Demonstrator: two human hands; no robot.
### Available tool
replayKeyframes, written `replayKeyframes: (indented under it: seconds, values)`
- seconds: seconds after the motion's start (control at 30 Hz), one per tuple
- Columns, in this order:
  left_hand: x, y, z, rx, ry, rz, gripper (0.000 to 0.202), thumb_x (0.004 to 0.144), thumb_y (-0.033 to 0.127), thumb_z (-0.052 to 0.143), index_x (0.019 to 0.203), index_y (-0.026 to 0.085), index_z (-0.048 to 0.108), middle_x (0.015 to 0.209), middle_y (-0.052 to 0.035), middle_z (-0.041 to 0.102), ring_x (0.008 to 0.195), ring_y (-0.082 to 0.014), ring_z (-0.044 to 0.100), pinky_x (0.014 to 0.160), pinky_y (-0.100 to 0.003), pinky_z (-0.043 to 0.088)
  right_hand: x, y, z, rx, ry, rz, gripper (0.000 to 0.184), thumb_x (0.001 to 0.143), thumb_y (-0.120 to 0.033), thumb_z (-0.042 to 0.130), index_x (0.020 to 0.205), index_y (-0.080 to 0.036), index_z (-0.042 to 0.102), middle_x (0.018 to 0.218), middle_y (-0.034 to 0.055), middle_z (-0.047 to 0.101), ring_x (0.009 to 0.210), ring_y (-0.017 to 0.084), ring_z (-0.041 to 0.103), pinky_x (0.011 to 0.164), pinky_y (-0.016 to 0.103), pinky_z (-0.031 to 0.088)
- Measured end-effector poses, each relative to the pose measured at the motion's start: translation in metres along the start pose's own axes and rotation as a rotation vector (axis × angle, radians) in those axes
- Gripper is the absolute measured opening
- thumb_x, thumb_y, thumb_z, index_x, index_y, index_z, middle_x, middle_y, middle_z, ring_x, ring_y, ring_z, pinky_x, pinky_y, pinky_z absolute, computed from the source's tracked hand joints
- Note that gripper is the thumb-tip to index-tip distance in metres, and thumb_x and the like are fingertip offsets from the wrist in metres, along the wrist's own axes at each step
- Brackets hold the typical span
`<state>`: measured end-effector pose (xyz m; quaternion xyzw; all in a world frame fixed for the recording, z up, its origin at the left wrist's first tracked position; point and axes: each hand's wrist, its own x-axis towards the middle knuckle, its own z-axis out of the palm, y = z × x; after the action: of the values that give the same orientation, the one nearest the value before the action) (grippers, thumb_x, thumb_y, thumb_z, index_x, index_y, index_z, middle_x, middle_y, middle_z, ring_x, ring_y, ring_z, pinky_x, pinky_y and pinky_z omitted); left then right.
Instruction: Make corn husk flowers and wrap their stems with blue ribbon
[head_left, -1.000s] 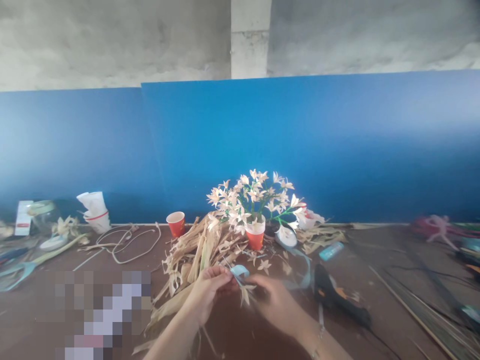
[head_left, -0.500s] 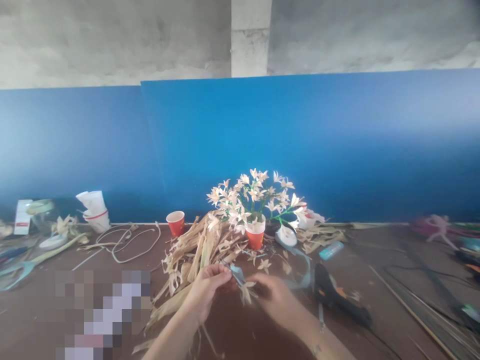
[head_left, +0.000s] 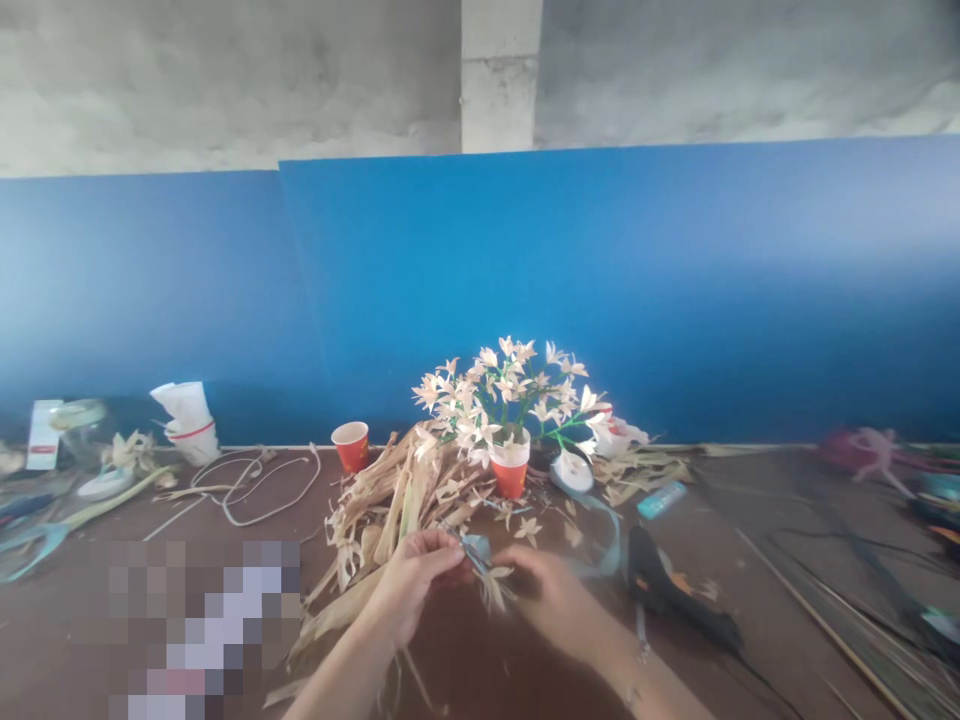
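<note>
My left hand (head_left: 409,585) pinches the stem end of a small husk flower (head_left: 491,588), where a pale blue ribbon (head_left: 477,547) loops around it. My right hand (head_left: 551,598) is closed beside it on the ribbon, whose length trails right toward a white ribbon roll (head_left: 574,471). Both hands hover just above the brown table (head_left: 187,520). Beyond them lies a pile of dry corn husks (head_left: 397,500). A red paper cup (head_left: 511,470) behind holds a bunch of finished cream flowers (head_left: 506,390).
A black glue gun (head_left: 679,600) lies right of my hands, with thin sticks (head_left: 817,620) further right. An empty red cup (head_left: 352,446), a white cord (head_left: 259,480), stacked white cups (head_left: 189,420) and scissors (head_left: 34,540) sit to the left. A blue board (head_left: 600,290) backs the table.
The ribbon loop between my hands has been drawn smaller and tighter against the flower stem. My hands have barely moved.
</note>
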<state>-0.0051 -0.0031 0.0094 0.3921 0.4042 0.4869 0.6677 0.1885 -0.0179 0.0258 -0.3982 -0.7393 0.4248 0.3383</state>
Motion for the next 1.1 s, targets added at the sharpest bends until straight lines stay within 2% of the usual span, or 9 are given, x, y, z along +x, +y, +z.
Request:
replayKeyframes:
  seconds: [0.2, 0.47, 0.57, 0.67, 0.73, 0.8, 0.87, 1.0, 1.1]
  values:
    - [-0.001, -0.001, 0.003, 0.023, 0.013, -0.035, 0.017, 0.059, 0.024, 0.078, 0.057, 0.014, 0.064, 0.057, -0.0053, 0.07, 0.056, -0.0155, 0.062, 0.061, -0.026, 0.043, 0.0, 0.009, 0.003, 0.009, -0.006, -0.01, 0.025, 0.071, -0.013, 0.058, 0.094, -0.019, 0.068, 0.088, 0.0023, 0.071, 0.083, 0.019, 0.063, 0.077, 0.028, 0.049]
    - [0.001, -0.004, 0.0, -0.002, 0.022, -0.013, 0.019, 0.059, 0.024, 0.078, 0.059, 0.015, 0.062, 0.058, -0.0018, 0.067, 0.056, -0.0131, 0.059, 0.061, -0.024, 0.043, 0.002, 0.011, 0.002, -0.002, 0.013, 0.001, 0.028, 0.069, -0.011, 0.056, 0.093, -0.02, 0.068, 0.079, 0.0015, 0.07, 0.089, 0.021, 0.063, 0.084, 0.031, 0.048]
    - [-0.001, -0.001, 0.004, 0.01, 0.029, 0.05, 0.019, 0.06, 0.024, 0.079, 0.059, 0.015, 0.062, 0.085, -0.0028, 0.07, 0.055, -0.0076, 0.053, 0.052, -0.02, 0.037, 0.002, 0.01, 0.002, 0.018, 0.032, 0.034, 0.026, 0.068, -0.011, 0.057, 0.09, -0.019, 0.068, 0.081, 0.0028, 0.07, 0.091, 0.022, 0.062, 0.083, 0.031, 0.048]
    - [-0.006, 0.001, 0.01, -0.042, -0.012, 0.049, 0.022, 0.06, 0.027, 0.079, 0.058, 0.015, 0.06, 0.114, -0.0031, 0.063, 0.053, -0.0048, 0.05, 0.045, -0.021, 0.034, 0.002, 0.007, 0.003, 0.091, 0.012, 0.055, 0.021, 0.068, -0.016, 0.059, 0.087, -0.018, 0.068, 0.085, 0.0038, 0.07, 0.087, 0.021, 0.063, 0.08, 0.031, 0.049]
    - [-0.008, 0.001, 0.013, -0.106, -0.036, 0.034, 0.025, 0.06, 0.03, 0.08, 0.059, 0.016, 0.059, 0.109, -0.0033, 0.065, 0.054, -0.0065, 0.052, 0.046, -0.021, 0.036, 0.001, 0.005, 0.003, 0.144, 0.004, 0.067, 0.018, 0.07, -0.02, 0.06, 0.087, -0.017, 0.067, 0.084, 0.004, 0.07, 0.084, 0.02, 0.063, 0.078, 0.031, 0.049]
    - [-0.008, -0.002, 0.014, -0.152, -0.061, 0.047, 0.026, 0.061, 0.032, 0.08, 0.062, 0.016, 0.059, 0.087, -0.0023, 0.068, 0.059, -0.0101, 0.055, 0.054, -0.023, 0.039, 0.001, 0.004, 0.003, 0.169, 0.007, 0.066, 0.018, 0.072, -0.026, 0.063, 0.088, -0.018, 0.067, 0.081, 0.0034, 0.069, 0.084, 0.021, 0.063, 0.078, 0.031, 0.05]
    - [-0.007, -0.005, 0.013, -0.167, -0.077, 0.068, 0.025, 0.062, 0.032, 0.08, 0.064, 0.017, 0.06, 0.068, 0.0002, 0.064, 0.063, -0.0124, 0.057, 0.062, -0.024, 0.041, 0.0, 0.004, 0.003, 0.173, 0.014, 0.049, 0.021, 0.071, -0.031, 0.066, 0.088, -0.019, 0.067, 0.076, 0.0022, 0.067, 0.087, 0.021, 0.062, 0.078, 0.032, 0.05]
    - [-0.005, -0.006, 0.012, -0.167, -0.087, 0.071, 0.024, 0.062, 0.03, 0.08, 0.064, 0.016, 0.061, 0.065, 0.0016, 0.062, 0.062, -0.012, 0.056, 0.065, -0.025, 0.041, 0.0, 0.001, 0.004, 0.213, 0.016, 0.041, 0.023, 0.07, -0.035, 0.068, 0.088, -0.019, 0.068, 0.07, 0.0008, 0.065, 0.089, 0.022, 0.061, 0.082, 0.033, 0.049]
    - [-0.005, -0.004, 0.011, -0.174, -0.087, 0.047, 0.023, 0.06, 0.028, 0.081, 0.062, 0.016, 0.061, 0.063, 0.0018, 0.061, 0.062, -0.0117, 0.055, 0.065, -0.024, 0.04, 0.0, -0.002, 0.005, 0.229, 0.016, 0.053, 0.022, 0.069, -0.033, 0.069, 0.086, -0.019, 0.068, 0.075, 0.0019, 0.066, 0.088, 0.022, 0.061, 0.083, 0.034, 0.048]
